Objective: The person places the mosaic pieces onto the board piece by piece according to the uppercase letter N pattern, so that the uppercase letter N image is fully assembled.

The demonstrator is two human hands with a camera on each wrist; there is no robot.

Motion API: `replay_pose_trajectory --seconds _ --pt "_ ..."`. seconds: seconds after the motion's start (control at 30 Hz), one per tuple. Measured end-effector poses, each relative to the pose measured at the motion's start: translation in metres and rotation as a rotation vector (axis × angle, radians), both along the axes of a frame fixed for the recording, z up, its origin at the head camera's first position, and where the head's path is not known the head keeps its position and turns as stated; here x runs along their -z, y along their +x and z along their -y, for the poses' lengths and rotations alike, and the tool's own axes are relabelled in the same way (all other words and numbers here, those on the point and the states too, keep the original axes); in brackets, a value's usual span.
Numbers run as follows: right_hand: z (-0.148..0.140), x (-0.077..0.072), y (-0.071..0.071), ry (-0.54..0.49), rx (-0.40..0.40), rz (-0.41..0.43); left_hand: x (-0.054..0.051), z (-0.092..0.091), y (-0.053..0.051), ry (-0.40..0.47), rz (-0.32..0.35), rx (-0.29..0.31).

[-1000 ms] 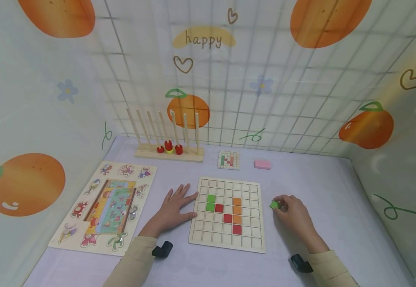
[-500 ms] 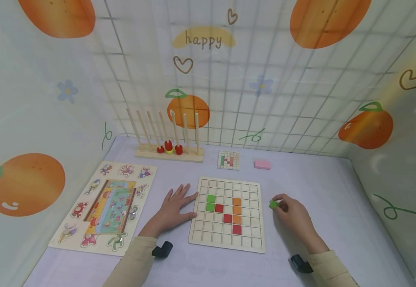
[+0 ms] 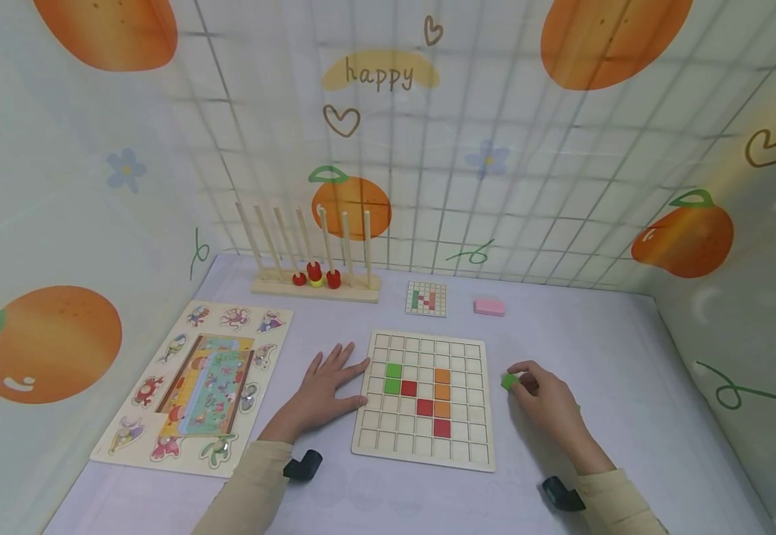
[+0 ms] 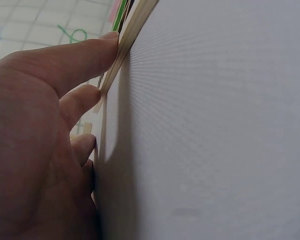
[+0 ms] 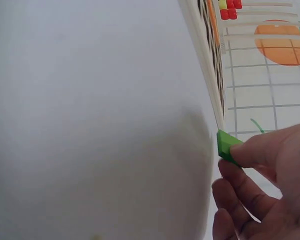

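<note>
A pale wooden grid board [image 3: 470, 438] lies in the middle of the table in the head view, with green, red and orange squares in some cells. Spread out beside its left edge is my left hand [image 3: 317, 397]; in the left wrist view its thumb [image 4: 85, 60] touches the board's side. Right of the board, my right hand [image 3: 551, 409] pinches a small green square tile [image 3: 509, 381] between thumb and fingers. The right wrist view shows this green tile [image 5: 226, 147] tilted, its near part covered by the thumb.
Behind the board lie a small pattern card [image 3: 426, 299] and a pink block [image 3: 489, 307]. A wooden peg rack [image 3: 314, 288] with several beads stands at back left. A sea-animal puzzle board [image 3: 207, 386] lies left of my left arm.
My right hand has turned the green tile slightly in its fingers, with hardly any shift in place. The left hand and the grid board have stayed still.
</note>
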State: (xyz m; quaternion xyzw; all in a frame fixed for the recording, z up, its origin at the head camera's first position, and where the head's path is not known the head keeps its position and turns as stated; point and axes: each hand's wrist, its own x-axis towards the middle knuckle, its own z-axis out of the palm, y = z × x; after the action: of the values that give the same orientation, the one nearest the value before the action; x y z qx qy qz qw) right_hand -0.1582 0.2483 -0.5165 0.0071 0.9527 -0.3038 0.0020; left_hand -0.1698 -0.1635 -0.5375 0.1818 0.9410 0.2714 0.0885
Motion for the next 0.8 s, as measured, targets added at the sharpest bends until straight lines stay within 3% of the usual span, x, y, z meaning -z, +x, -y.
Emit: replay_pose_trajectory --seconds 0.4,0.8 --pt "0.005 -0.004 -0.001 -0.045 0.02 -0.029 0.002 0.0 -0.001 -0.005 -0.012 0.0" --pt "0.018 -0.006 -0.001 -0.106 0.0 0.007 0.0 0.0 0.001 0.001 0.0 -0.005"
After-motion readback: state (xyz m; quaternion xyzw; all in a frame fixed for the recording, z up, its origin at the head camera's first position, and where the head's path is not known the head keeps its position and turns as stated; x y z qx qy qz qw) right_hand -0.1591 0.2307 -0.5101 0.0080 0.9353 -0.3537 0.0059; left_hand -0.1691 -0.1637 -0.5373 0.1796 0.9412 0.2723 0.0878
